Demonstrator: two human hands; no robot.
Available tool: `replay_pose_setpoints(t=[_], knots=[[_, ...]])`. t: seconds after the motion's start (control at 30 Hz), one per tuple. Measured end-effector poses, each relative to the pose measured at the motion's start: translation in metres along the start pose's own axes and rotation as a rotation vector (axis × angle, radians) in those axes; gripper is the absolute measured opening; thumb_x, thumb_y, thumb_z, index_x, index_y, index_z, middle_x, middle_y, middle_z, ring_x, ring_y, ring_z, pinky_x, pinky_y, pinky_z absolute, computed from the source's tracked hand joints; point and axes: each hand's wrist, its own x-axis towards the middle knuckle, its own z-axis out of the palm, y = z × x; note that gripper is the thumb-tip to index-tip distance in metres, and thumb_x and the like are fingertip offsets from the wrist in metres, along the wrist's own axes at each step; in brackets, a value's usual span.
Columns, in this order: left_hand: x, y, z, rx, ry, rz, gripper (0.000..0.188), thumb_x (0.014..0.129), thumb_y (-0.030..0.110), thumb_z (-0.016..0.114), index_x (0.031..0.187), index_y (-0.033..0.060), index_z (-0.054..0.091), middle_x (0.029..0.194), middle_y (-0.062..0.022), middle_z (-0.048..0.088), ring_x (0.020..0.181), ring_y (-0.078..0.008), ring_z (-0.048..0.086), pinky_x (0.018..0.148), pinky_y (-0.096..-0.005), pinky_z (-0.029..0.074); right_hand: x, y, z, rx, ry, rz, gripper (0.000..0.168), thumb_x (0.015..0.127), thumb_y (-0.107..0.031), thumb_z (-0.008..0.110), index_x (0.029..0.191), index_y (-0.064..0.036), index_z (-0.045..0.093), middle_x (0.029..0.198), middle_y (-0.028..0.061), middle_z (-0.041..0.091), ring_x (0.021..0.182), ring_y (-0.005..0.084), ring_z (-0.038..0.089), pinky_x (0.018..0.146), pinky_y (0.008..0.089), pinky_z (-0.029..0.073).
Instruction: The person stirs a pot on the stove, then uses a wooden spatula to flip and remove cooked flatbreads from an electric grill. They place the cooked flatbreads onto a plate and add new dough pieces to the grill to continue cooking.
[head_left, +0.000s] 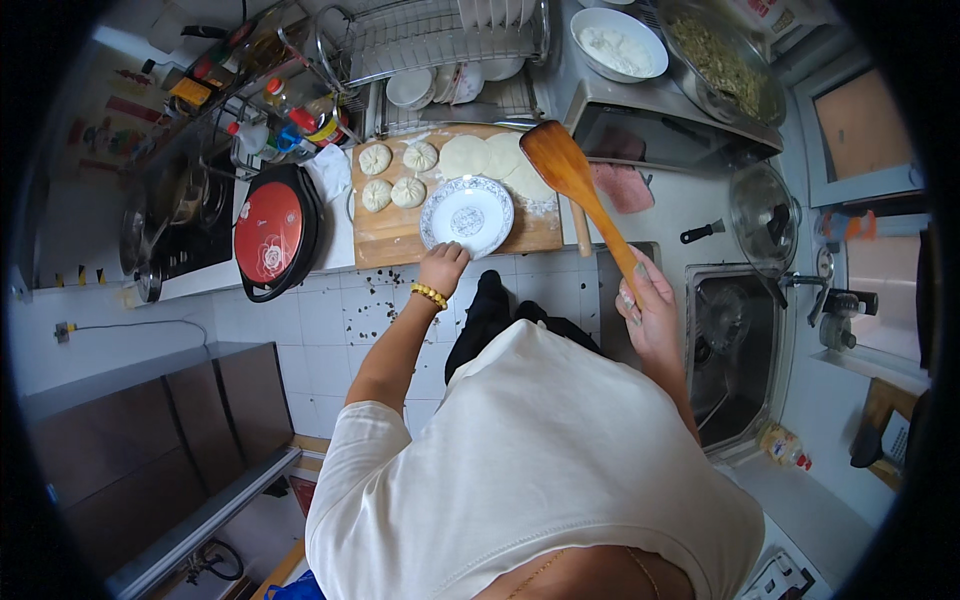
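Note:
My left hand (442, 266) grips the near rim of a white plate with a blue pattern (487, 202); no food shows on it. The plate is over the front of a floured wooden board (390, 244). In my right hand (646, 300) is the handle of a wooden spatula (566, 169), its blade raised over the board's right side. Several pleated filled buns (409, 192) sit at the board's left. Flat round dough wrappers (465, 156) overlap behind the plate. A wooden rolling pin (580, 225), partly hidden by the spatula, lies along the board's right edge.
At left stands a closed red electric griddle (270, 225). A bowl of flour (619, 46) and a basin of chopped filling (716, 64) rest on the microwave oven (645, 139). A pink cloth (621, 187) and the sink (731, 360) are to the right; a dish rack (442, 45) is behind.

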Motion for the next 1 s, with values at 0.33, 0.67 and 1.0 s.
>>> replay_pose_setpoints(t=[0.33, 0.67, 1.0], knots=[[-0.022, -0.004, 0.027, 0.036, -0.113, -0.232, 0.020, 0.081, 0.019, 0.053, 0.096, 0.0091, 0.062, 0.114, -0.0107, 0.060, 0.115, -0.0288, 0.053, 0.101, -0.0423, 0.039, 0.007, 0.016, 0.000, -0.002, -0.118, 0.055, 0.037, 0.096, -0.012, 0.049, 0.131, 0.000, 0.047, 0.074, -0.0003, 0.050, 0.056, 0.0022, 0.041, 0.046, 0.0152, 0.030], [-0.085, 0.016, -0.083, -0.149, 0.029, -0.439, 0.038, 0.073, 0.004, 0.062, 0.111, 0.0076, 0.060, 0.124, -0.0144, 0.055, 0.119, -0.0344, 0.047, 0.099, -0.0431, 0.041, 0.019, 0.050, 0.063, -0.038, -0.245, 0.110, 0.040, 0.097, -0.015, 0.049, 0.134, -0.001, 0.043, 0.068, 0.0003, 0.049, 0.048, 0.0030, 0.037, 0.045, 0.0170, 0.030], [-0.253, -0.076, -0.161, -0.257, 0.366, -0.859, 0.032, 0.074, 0.001, 0.066, 0.106, 0.0070, 0.062, 0.121, -0.0149, 0.057, 0.112, -0.0343, 0.052, 0.097, -0.0409, 0.041, 0.008, 0.154, 0.225, 0.255, -0.637, 0.340, 0.042, 0.096, -0.013, 0.045, 0.136, -0.002, 0.037, 0.076, 0.0050, 0.052, 0.060, 0.0099, 0.043, 0.056, 0.0239, 0.035]])
